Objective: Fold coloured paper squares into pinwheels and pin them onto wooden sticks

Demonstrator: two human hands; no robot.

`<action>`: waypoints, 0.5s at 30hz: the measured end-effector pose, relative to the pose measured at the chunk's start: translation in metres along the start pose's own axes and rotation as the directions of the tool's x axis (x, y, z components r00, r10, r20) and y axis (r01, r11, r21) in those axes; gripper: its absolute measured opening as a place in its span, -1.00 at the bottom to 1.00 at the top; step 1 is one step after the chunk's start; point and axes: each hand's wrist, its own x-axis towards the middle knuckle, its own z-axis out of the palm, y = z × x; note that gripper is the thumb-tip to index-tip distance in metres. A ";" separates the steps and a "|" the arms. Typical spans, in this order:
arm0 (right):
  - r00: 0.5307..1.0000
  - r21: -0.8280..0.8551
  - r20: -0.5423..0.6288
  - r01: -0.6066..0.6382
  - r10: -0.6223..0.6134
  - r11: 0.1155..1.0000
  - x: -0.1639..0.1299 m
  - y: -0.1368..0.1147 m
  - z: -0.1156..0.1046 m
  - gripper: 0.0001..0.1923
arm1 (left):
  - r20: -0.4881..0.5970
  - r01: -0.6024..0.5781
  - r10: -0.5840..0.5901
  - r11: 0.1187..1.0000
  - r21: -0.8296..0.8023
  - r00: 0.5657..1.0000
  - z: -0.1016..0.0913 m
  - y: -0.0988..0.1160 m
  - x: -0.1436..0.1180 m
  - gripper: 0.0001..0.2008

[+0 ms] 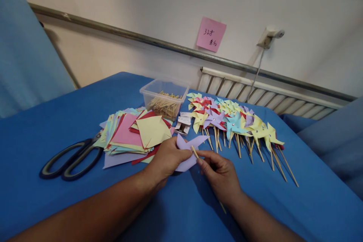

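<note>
Between my hands is a purple paper pinwheel [187, 165], its blades folded and its back turned up toward me. My left hand [168, 155] is closed on it, thumb pressed near the middle. A thin wooden stick [195, 152] lies with its upper end against the pinwheel's centre. My right hand [219, 174] pinches that stick between thumb and fingers; its lower end shows below the hand. Whether the stick is fastened to the paper, I cannot tell. Just beyond my hands stands a small open white box [183, 125] with a dark inside.
Finished pinwheels [233, 124] on sticks lie heaped at the right. Left of my hands are stacked coloured paper squares [129, 132] and large dark-handled scissors [70, 157]. A clear plastic tub [166, 87] of short sticks stands behind, on the blue cloth [93, 208]. A radiator [266, 92] lines the wall.
</note>
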 end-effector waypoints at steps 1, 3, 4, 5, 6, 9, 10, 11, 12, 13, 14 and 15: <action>1.000 -0.005 -0.004 0.000 0.000 1.000 0.000 0.001 0.000 -0.74 | -0.006 -0.008 0.008 1.000 0.006 1.000 0.000 0.000 0.000 -0.79; 1.000 -0.011 -0.009 0.001 -0.001 1.000 0.000 0.001 0.000 -0.73 | -0.016 -0.028 0.028 0.999 0.028 0.999 -0.001 0.000 0.000 -0.79; 1.000 -0.015 -0.011 0.003 -0.004 1.000 0.000 0.000 0.001 -0.73 | -0.016 -0.036 0.037 0.999 0.040 0.999 -0.001 0.000 0.000 -0.79; 1.000 -0.022 -0.014 0.007 -0.007 1.000 -0.001 -0.001 0.001 -0.73 | -0.013 -0.042 0.043 0.998 0.049 0.999 -0.001 0.000 0.001 -0.79; 1.000 -0.029 -0.017 0.010 -0.010 1.000 -0.001 -0.002 0.001 -0.73 | -0.003 -0.045 0.045 0.997 0.057 0.999 -0.001 0.000 0.001 -0.80; 1.000 -0.044 -0.019 0.006 -0.007 0.999 -0.003 -0.005 0.002 -0.73 | 0.003 -0.045 0.045 0.996 0.077 0.999 -0.001 0.001 0.000 -0.80; 1.000 -0.044 -0.014 0.002 -0.002 0.999 -0.003 -0.006 0.002 -0.73 | 0.001 -0.043 0.043 0.996 0.082 0.999 -0.001 0.001 0.000 -0.79; 1.000 -0.042 -0.008 0.000 0.000 0.999 -0.004 -0.006 0.002 -0.73 | -0.002 -0.040 0.040 0.995 0.086 0.999 -0.001 0.001 -0.001 -0.79; 1.000 -0.040 -0.005 0.000 0.000 0.999 -0.004 -0.006 0.002 -0.73 | -0.004 -0.037 0.037 0.995 0.089 0.999 -0.001 0.001 -0.001 -0.78; 1.000 -0.038 -0.004 0.002 -0.002 0.999 -0.004 -0.005 0.002 -0.73 | -0.003 -0.036 0.036 0.995 0.089 0.999 -0.001 0.001 -0.001 -0.78; 1.000 -0.038 -0.005 0.006 -0.006 0.999 -0.004 -0.005 0.002 -0.73 | 0.001 -0.036 0.036 0.996 0.087 0.999 0.000 0.001 -0.001 -0.78; 1.000 -0.039 -0.007 0.010 -0.010 0.999 -0.004 -0.005 0.002 -0.74 | 0.005 -0.038 0.038 0.996 0.083 0.999 0.000 0.000 0.000 -0.78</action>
